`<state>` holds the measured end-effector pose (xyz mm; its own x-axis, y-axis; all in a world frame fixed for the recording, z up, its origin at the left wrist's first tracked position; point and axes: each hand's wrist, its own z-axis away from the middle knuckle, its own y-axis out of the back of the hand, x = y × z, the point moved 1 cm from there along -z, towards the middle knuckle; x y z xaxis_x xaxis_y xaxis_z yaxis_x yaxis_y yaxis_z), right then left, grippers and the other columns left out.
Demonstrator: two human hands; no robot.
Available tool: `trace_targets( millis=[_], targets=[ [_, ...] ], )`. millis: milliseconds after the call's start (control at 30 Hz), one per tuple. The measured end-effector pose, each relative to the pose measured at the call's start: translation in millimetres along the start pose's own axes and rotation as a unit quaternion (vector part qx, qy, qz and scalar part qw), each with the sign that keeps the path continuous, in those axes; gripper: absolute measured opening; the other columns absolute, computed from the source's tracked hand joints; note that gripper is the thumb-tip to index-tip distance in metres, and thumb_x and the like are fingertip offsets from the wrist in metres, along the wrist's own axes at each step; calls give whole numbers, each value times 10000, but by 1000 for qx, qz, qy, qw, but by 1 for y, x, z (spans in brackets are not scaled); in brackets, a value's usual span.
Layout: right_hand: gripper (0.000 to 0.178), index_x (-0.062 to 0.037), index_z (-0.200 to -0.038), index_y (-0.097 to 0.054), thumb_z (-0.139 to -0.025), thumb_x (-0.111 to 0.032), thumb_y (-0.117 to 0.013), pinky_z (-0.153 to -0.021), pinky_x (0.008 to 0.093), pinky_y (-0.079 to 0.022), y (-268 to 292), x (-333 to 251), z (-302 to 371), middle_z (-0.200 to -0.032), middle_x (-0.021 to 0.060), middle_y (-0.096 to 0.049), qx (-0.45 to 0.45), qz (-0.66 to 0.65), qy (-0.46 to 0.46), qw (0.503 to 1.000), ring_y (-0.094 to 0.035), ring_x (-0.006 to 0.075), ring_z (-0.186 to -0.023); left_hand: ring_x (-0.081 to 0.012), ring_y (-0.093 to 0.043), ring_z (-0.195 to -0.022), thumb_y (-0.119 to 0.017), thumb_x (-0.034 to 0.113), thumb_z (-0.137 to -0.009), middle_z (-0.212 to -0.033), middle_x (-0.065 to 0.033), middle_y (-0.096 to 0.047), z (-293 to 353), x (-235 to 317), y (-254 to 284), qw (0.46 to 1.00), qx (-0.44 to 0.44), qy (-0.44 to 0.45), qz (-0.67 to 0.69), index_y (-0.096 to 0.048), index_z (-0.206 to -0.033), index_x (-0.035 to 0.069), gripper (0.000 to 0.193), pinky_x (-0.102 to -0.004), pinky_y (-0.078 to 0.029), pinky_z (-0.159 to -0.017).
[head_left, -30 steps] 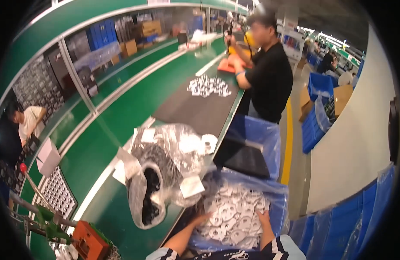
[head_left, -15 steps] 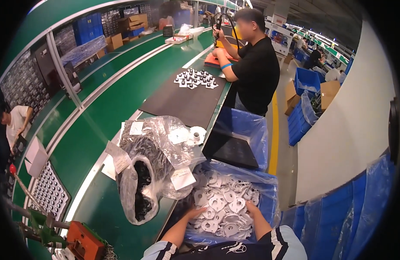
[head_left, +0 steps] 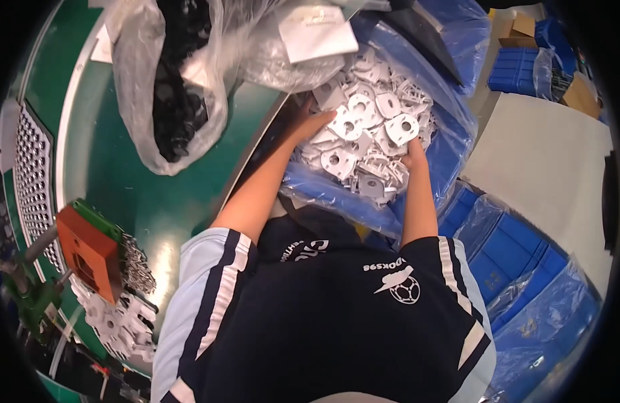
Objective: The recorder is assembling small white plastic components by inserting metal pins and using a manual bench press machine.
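White plastic parts (head_left: 349,125), flat with round holes, are heaped in a blue crate lined with clear blue plastic film (head_left: 451,134). From the left side my left hand (head_left: 313,125) grips into the heap, its thumb lying over the parts and the other fingers mostly hidden among them. On the opposite side my right hand (head_left: 415,154) holds parts at the edge of the heap. Its fingertips are hidden behind a round-holed piece. The heap lies between both hands.
Left of the crate, a clear bag (head_left: 138,101) of black parts sits on the green bench (head_left: 182,195). An orange block fixture (head_left: 88,255) stands near a tray of small round pieces (head_left: 34,181). Blue crates (head_left: 511,248) line the right; a dark sheet (head_left: 431,40) is beyond.
My view has tilted down toward my body, so the co-worker and far bench have left the picture. Both hands remain at the sides of the heap.
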<state>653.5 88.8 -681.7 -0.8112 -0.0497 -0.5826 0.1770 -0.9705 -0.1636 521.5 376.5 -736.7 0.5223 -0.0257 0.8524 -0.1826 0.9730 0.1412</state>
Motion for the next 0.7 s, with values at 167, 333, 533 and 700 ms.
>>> trace_targets(
  millis=[167, 333, 533, 700],
  targets=[
    [445, -119, -1171, -540, -826, -394, -600, -671, 395, -563, 8, 10, 12, -1055, 53, -636, 47, -31, 48, 997, -640, 223, -885, -308, -425, -1229, -747, 452, -657, -1340, -222, -410, 38, 76, 8, 1000, -26, 4, -10, -279, -1374, 12, 963, -357, -337, -1014],
    [569, -138, -1198, -524, -860, -584, -421, -877, 516, -450, -29, 6, 31, -1189, 60, -575, 53, -20, -35, 998, -557, 248, -1078, -279, -457, -1192, -682, 488, -724, -1281, -215, -474, 38, 54, 1, 998, -42, -18, 46, -379, -1311, -40, 845, -315, -338, -1000],
    [775, -137, -1359, -353, -827, -699, -337, -956, 640, -284, -10, -7, 53, -1350, 105, -436, -39, -15, -65, 997, -430, 348, -1208, -261, -465, -1177, -696, 474, -708, -1272, -204, -486, 61, 86, 0, 994, -88, 8, 61, -391, -1314, -36, 849, -312, -342, -994],
    [647, -147, -1269, -453, -813, -606, -478, -865, 570, -379, -33, -6, 36, -1174, 51, -585, 72, 134, -54, 987, -564, 252, -1033, -256, -492, -1142, -772, 459, -616, -1215, -176, -530, 41, 62, -2, 999, -26, 7, 43, -397, -1287, -21, 906, -329, -373, -975]
  ],
)
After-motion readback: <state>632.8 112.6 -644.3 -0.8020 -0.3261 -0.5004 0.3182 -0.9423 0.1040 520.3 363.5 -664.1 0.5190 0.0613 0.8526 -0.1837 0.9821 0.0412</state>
